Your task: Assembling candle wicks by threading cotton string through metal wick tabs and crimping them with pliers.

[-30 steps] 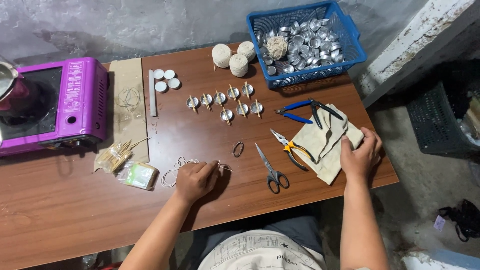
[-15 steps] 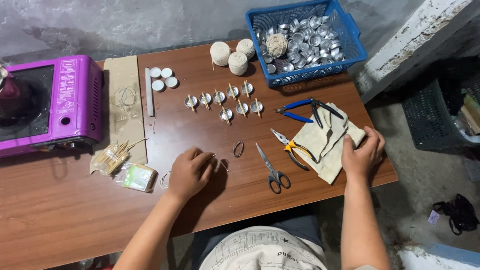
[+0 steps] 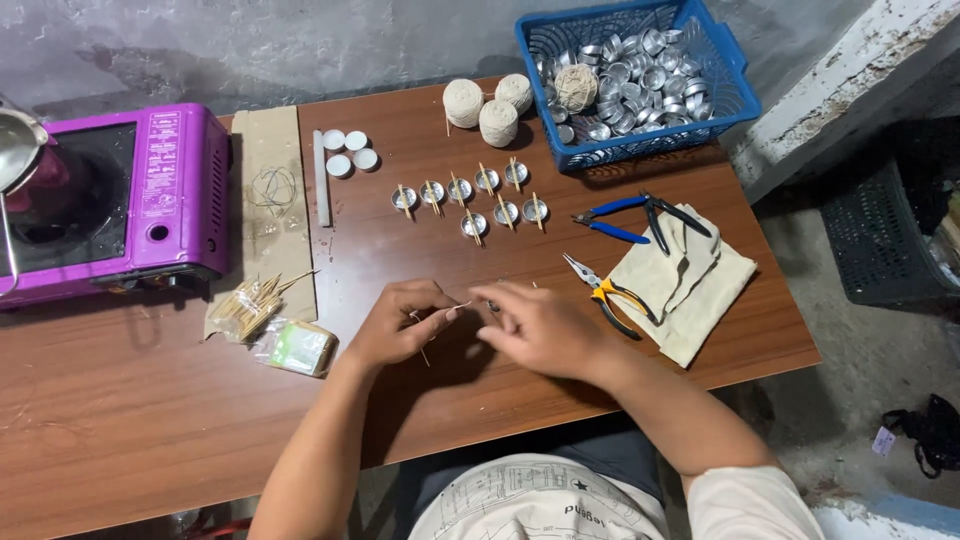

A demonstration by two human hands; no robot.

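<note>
Two bare hands meet over the middle of a brown wooden table [image 3: 120,420], the left hand [image 3: 400,325] pinching a thin pale strand [image 3: 458,306] that runs roughly level, left to right, toward the right hand [image 3: 540,328]. The right fingers are curled over the strand's far end; whether they grip it cannot be told. Yellow-handled pliers [image 3: 605,293] lie just right of that hand.
</note>
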